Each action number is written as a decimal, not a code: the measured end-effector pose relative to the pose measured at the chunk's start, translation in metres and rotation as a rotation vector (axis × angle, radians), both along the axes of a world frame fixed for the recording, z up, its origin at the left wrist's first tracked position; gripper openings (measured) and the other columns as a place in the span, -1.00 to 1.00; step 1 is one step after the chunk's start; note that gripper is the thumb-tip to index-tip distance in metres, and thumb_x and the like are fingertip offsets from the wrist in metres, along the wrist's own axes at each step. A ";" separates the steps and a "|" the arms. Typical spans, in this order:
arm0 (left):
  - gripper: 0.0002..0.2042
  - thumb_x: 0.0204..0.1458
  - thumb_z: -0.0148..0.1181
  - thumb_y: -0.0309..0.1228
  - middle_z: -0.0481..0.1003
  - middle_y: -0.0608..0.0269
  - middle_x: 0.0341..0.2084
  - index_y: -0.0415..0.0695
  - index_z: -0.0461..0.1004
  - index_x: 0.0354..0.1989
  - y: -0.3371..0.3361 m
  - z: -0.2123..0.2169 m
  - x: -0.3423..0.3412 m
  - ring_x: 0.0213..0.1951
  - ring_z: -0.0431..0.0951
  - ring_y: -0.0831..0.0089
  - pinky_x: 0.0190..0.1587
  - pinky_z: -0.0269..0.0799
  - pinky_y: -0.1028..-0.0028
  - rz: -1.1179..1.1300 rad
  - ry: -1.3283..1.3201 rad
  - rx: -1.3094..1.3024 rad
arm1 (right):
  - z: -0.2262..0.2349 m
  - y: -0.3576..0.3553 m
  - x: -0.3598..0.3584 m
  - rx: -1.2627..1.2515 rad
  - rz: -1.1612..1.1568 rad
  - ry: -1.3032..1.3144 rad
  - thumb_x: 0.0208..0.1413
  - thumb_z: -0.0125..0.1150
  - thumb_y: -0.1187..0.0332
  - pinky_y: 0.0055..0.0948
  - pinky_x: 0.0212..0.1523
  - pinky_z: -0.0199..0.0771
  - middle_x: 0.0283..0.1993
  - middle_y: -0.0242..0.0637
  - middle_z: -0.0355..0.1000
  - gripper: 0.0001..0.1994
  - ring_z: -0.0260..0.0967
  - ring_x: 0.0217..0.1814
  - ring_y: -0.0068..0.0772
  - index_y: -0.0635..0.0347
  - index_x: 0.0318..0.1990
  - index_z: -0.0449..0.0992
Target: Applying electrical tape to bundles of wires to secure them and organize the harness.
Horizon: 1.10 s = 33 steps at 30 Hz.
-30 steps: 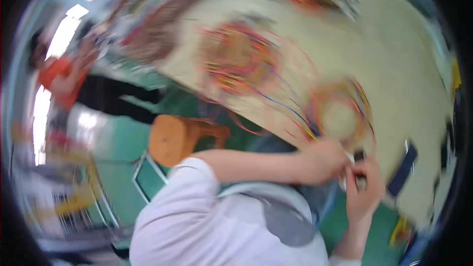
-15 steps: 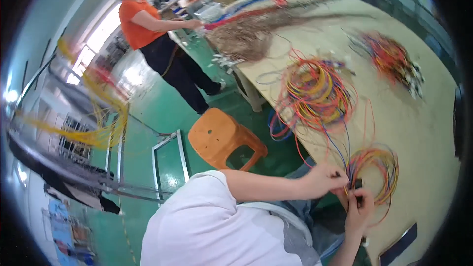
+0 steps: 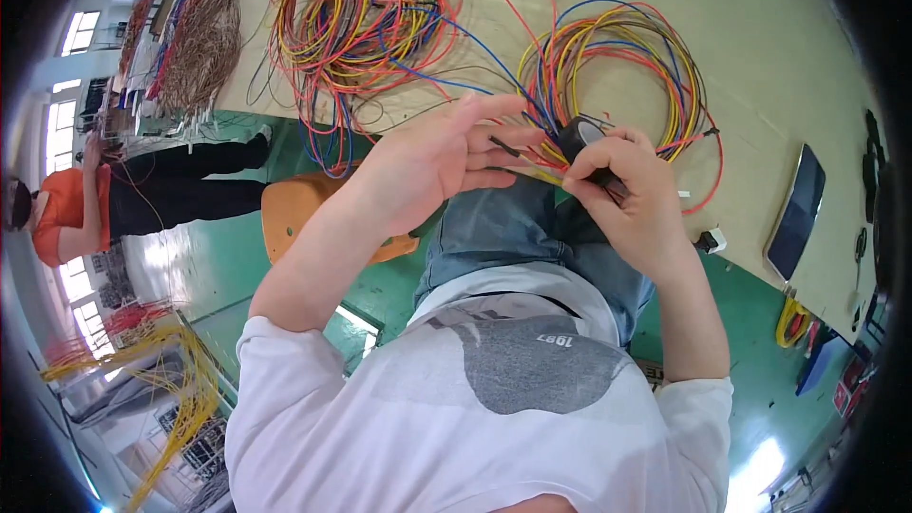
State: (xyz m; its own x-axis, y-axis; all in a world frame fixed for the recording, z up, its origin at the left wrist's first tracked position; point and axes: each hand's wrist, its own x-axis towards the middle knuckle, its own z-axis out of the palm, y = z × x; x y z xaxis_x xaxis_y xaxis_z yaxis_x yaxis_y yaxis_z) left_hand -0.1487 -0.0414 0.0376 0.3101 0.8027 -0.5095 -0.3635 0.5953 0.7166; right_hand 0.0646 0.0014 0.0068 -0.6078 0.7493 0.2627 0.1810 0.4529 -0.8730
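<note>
Yellow wire (image 3: 545, 176) pinched in curled R hand (image 3: 634, 199) w/ black roll (image 3: 572, 139) alongside; L hand (image 3: 429, 163) loosely splayed, contact unclear

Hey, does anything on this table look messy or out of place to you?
Nothing looks spilled. The left wire bundle looks untidy, though: some blue and red loops droop over the edge of the table, while the right wire coil forms a clearer ring.
</note>
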 end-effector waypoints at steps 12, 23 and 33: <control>-0.56 0.11 -0.10 -0.39 0.31 0.03 -0.01 -0.21 0.06 0.16 -0.005 0.001 0.013 -0.01 0.36 0.29 0.01 0.25 0.40 -0.144 0.354 0.358 | -0.001 0.000 -0.001 -0.030 0.037 0.006 -0.18 0.15 0.56 -0.34 -0.01 0.06 -0.49 -0.43 0.36 -0.86 0.29 -0.42 -0.42 0.14 -0.44 0.36; -0.59 0.11 -0.17 -0.51 0.43 0.04 -0.18 -0.26 0.01 0.14 -0.013 0.008 0.022 -0.11 0.44 0.38 -0.11 0.38 0.49 0.003 0.330 0.191 | -0.005 -0.009 -0.006 0.081 -0.047 0.021 -0.19 0.16 0.54 -0.22 0.05 0.09 -0.47 -0.44 0.34 -0.85 0.32 -0.37 -0.42 0.11 -0.43 0.34; -0.55 0.07 -0.02 -0.37 0.38 0.03 -0.10 -0.24 0.10 0.12 -0.015 0.010 0.022 -0.08 0.44 0.25 -0.07 0.37 0.42 0.060 0.106 0.014 | -0.006 -0.007 -0.007 -0.037 -0.093 0.109 -0.22 0.11 0.56 -0.30 0.01 0.13 -0.52 -0.42 0.30 -0.86 0.27 -0.46 -0.40 0.13 -0.46 0.33</control>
